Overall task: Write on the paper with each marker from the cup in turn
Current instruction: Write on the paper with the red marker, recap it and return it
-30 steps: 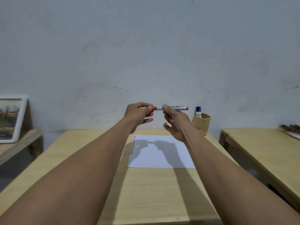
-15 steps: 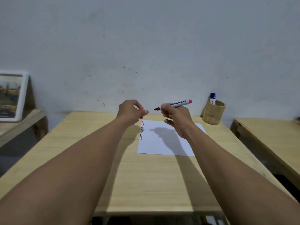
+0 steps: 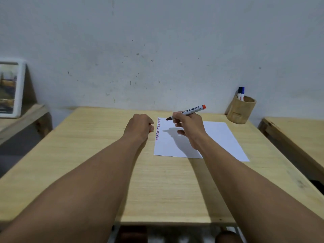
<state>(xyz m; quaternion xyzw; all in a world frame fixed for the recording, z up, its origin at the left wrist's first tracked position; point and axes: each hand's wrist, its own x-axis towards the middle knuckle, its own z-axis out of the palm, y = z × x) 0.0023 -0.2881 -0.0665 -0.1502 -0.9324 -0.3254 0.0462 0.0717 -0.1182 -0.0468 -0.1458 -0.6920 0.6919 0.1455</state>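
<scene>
Gripping an uncapped marker (image 3: 188, 111) between thumb and curled fingers, a person's right hand (image 3: 190, 128) holds the dark tip just above the far-left corner of a white sheet of paper (image 3: 219, 137) lying on a pale wooden table (image 3: 105, 155); whether the tip touches the sheet cannot be told. The marker's barrel, printed with the word PERMANENT, slants up and to the right, ending in an orange butt. The left hand (image 3: 139, 128) is balled into a loose fist just beside the paper's left edge, with a sliver of orange showing between its fingers. A column of short red and dark marks (image 3: 158, 129) runs down the paper's left margin. At the table's far-right corner, near the wall, a wooden cup (image 3: 241, 112) holds blue-capped markers (image 3: 241, 93) standing upright. A framed picture (image 3: 10, 88) leans on a side shelf at far left.
</scene>
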